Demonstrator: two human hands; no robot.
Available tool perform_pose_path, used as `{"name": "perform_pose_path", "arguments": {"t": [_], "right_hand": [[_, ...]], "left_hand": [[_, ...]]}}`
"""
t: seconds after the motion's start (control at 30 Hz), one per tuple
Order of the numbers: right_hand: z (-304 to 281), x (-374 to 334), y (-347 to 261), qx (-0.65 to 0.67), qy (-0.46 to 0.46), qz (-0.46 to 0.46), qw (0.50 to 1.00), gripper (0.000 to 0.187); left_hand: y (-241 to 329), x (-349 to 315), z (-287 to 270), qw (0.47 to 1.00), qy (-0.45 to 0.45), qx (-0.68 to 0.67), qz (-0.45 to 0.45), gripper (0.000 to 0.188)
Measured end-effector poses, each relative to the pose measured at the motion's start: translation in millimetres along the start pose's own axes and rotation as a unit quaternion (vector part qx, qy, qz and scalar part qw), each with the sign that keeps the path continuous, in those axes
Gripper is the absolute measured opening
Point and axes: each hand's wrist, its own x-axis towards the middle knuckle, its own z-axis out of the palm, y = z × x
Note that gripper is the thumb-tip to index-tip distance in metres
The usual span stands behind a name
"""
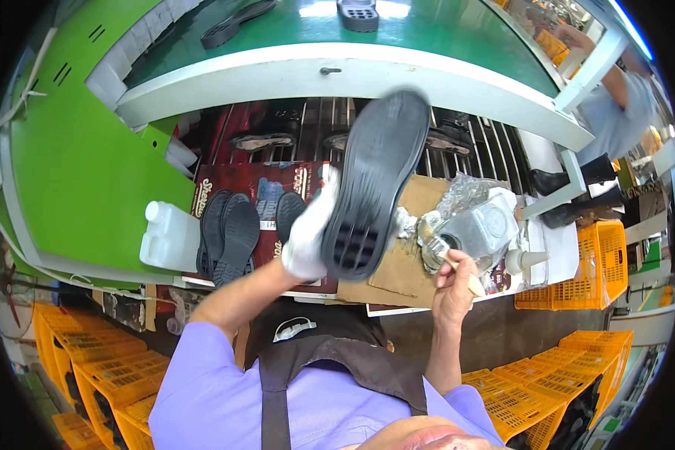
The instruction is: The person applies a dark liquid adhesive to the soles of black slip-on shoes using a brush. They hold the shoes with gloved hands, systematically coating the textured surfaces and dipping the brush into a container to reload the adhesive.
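Observation:
My left hand (pixel 307 238), in a white glove, grips a large black shoe sole (pixel 381 169) by its left edge. The sole is raised at a tilt above the work surface, its inner face with a gridded heel part toward me, slightly blurred. My bare right hand (pixel 455 291) pinches the pale handle of a brush (pixel 474 285). The brush's head is at the mouth of a clear plastic container (pixel 487 226), which lies tipped on its side; the bristles are hard to make out. Several black soles (pixel 236 238) stand together left of my gloved hand.
A white jug (pixel 166 238) stands at the left, a squeeze bottle (pixel 523 260) at the right. Cardboard (pixel 397 279) lies under the container. Beyond are metal rollers (pixel 337 112) with shoes and a green conveyor belt (pixel 292 31). Yellow crates (pixel 570 266) flank me. Another person (pixel 619 105) is at far right.

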Motion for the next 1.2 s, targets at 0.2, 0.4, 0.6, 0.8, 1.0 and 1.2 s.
{"name": "perform_pose_path", "arguments": {"t": [0.2, 0.4, 0.6, 0.8, 1.0, 1.2], "right_hand": [[-8, -17, -12, -0.011, -0.005, -0.005, 1.0, 0.03], [-5, -17, -13, -0.027, -0.012, -0.018, 0.999, 0.031], [-8, -20, 2, -0.078, -0.039, -0.004, 0.996, 0.025], [-7, -20, 11, -0.152, -0.079, 0.017, 0.985, 0.025], [-12, -11, 14, -0.231, -0.114, -0.041, 0.965, 0.018], [-18, 1, -8, -0.34, -0.046, -0.095, 0.935, 0.013]], "left_hand": [[57, 190, 76, 0.97, -0.108, 0.109, 0.191, 0.061], [63, 271, 57, 0.776, 0.206, 0.5, 0.325, 0.055], [-24, 90, -38, 0.676, -0.019, 0.658, 0.331, 0.029], [-52, -67, -98, 0.579, 0.15, 0.783, 0.168, 0.03], [-36, -97, -101, 0.46, 0.434, 0.76, -0.148, 0.09], [-60, -75, -114, 0.41, 0.403, 0.802, -0.163, 0.105]]}}
